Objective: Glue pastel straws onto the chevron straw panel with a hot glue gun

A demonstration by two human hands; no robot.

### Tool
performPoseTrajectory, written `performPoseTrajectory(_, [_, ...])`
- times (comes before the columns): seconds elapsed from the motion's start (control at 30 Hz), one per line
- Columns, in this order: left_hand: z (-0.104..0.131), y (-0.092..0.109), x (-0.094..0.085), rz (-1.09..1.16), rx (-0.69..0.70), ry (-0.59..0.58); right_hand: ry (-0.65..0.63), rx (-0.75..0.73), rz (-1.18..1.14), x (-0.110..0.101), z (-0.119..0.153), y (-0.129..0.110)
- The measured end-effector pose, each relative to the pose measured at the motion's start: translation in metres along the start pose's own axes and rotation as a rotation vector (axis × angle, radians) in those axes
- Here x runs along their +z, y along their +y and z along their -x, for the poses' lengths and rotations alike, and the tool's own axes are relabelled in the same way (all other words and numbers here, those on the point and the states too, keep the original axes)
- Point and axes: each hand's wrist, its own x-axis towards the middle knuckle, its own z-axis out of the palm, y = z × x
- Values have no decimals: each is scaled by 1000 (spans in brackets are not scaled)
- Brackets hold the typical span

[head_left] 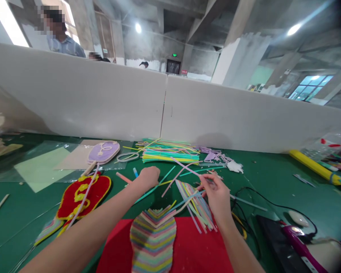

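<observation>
My right hand (214,191) is closed in a pinch on a light purple strip (184,165) that points up and left. Under that hand lies a fanned bundle of pastel strips (197,208). My left hand (150,177) is bent over the green table near a yellow-green strip; its fingertips are hidden, so any hold is unclear. Below, a leaf-shaped piece of striped chevron strips (153,240) lies on red felt (200,242). Behind both hands is a pile of green, yellow and pink strips (170,153).
At left are a red and yellow fan (85,195), a purple fan (104,152) and green paper (42,168). To the right are a black cable (275,203), a purple tool (301,242) and a yellow tube (312,165). A white partition (216,117) stands behind.
</observation>
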Motion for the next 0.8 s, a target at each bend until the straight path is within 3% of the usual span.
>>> performPoseTrajectory(0.2, [16,7,4,-26,-30,-53,120,-89,22,8,22,33])
performPoseTrajectory(0.37, [17,5,-7,-27,-8,-3,177,-73,22,4,24,38])
performPoseTrajectory(0.63, [-13,-1,-39,-55,117,175,247,-43,22,0,21,36])
performPoseTrajectory(0.8, [-35,6,-48,-72,222,316,325,-66,20,2,22,35])
